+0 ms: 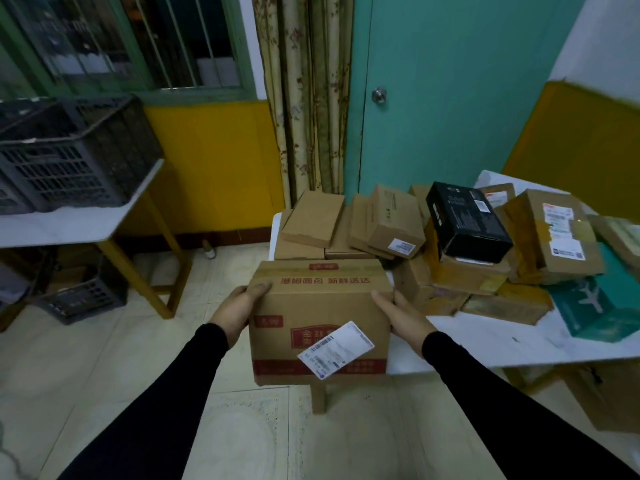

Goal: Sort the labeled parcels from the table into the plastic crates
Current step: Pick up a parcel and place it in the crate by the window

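I hold a brown cardboard parcel (318,306) with red print and a tilted white shipping label in the air, over the floor just left of the parcel table (485,337). My left hand (239,306) grips its left side, thumb on the top edge. My right hand (401,317) grips its right side. Several more parcels lie heaped on the table, among them a black box (467,221), a teal parcel (595,306) and a labeled brown box (554,233). Dark grey plastic crates (69,154) stand on a second table at the far left.
The crate table (69,226) has a white top and yellow legs. Another grey crate (83,296) sits on the floor beneath it. Tiled floor lies between the two tables. A teal door (450,98) and curtain are behind. A cardboard box (602,393) sits under the parcel table.
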`<state>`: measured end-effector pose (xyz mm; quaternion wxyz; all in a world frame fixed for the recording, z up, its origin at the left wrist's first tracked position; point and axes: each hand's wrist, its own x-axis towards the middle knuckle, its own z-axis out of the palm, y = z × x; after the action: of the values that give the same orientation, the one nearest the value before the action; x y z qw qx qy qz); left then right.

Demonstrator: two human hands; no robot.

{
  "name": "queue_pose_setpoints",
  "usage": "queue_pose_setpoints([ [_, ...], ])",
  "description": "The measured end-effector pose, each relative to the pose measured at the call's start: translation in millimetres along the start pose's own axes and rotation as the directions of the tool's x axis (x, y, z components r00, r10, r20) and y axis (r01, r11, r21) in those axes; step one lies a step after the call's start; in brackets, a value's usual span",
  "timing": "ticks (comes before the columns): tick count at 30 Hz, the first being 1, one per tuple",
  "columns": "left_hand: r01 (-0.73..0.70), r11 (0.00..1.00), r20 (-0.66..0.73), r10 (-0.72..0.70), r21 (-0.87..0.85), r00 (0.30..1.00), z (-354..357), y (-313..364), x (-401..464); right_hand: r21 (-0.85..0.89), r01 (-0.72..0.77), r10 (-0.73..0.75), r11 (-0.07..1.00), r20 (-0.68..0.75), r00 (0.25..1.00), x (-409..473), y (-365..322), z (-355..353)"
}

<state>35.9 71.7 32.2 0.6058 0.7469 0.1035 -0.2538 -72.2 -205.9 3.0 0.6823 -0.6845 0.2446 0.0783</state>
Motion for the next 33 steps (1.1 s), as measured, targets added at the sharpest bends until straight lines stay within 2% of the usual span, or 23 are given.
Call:
queue_pose_setpoints([
  [3, 0.024, 0.999, 0.026, -0.023, -0.023, 0.999, 2, -7, -8, -0.101, -0.044, 0.050, 0.994, 0.062, 0.997, 4, 10, 1],
  [6, 0.065, 0.998, 0.035, -0.065, 0.002, 0.997, 9, -13, -13, -0.172, -0.052, 0.058, 0.984, 0.035, 0.998, 4, 16, 5],
  [9, -0.026, 1.000, -0.063, 0.025, -0.011, 0.998, 10, -2, -19, -0.247, 0.008, -0.018, 0.969, -0.039, 0.999, 5, -2, 4],
  [11, -0.121, 0.993, -0.139, 0.118, -0.014, 0.983, 4, 13, -23, -0.239, 0.066, -0.088, 0.969, -0.082, 0.993, 7, -25, 1],
  [13, -0.200, 0.979, -0.150, 0.191, -0.044, 0.970, -2, 30, -28, -0.154, 0.128, -0.146, 0.980, -0.107, 0.984, 7, -47, -3],
  [15, -0.261, 0.958, -0.145, 0.243, -0.116, 0.959, -6, 45, -34, 0.040, 0.156, -0.153, 0.987, -0.070, 0.986, 8, -63, -5],
  [18, -0.345, 0.925, -0.173, 0.318, -0.158, 0.932, -6, 61, -43, 0.305, 0.111, -0.120, 0.946, 0.011, 0.993, 5, -77, -7],
  [22, -0.395, 0.904, -0.205, 0.360, -0.166, 0.910, -6, 78, -53, 0.417, 0.116, -0.149, 0.901, 0.047, 0.988, 6, -82, -3],
  [25, -0.488, 0.873, -0.203, 0.481, 0.016, 0.853, -12, 98, -67, 0.423, 0.155, -0.178, 0.893, 0.015, 0.984, 8, -85, 1],
  [28, -0.538, 0.787, -0.085, 0.584, 0.303, 0.807, -23, 118, -75, 0.361, 0.182, -0.197, 0.915, 0.007, 0.980, 8, -86, 0],
  [31, -0.444, 0.642, -0.069, 0.612, 0.625, 0.788, -25, 123, -64, 0.266, 0.167, -0.175, 0.949, 0.006, 0.985, 5, -79, -1],
  [33, -0.358, 0.639, -0.107, 0.569, 0.681, 0.815, -21, 114, -52, 0.186, 0.145, -0.150, 0.972, 0.014, 0.989, 2, -70, -3],
])
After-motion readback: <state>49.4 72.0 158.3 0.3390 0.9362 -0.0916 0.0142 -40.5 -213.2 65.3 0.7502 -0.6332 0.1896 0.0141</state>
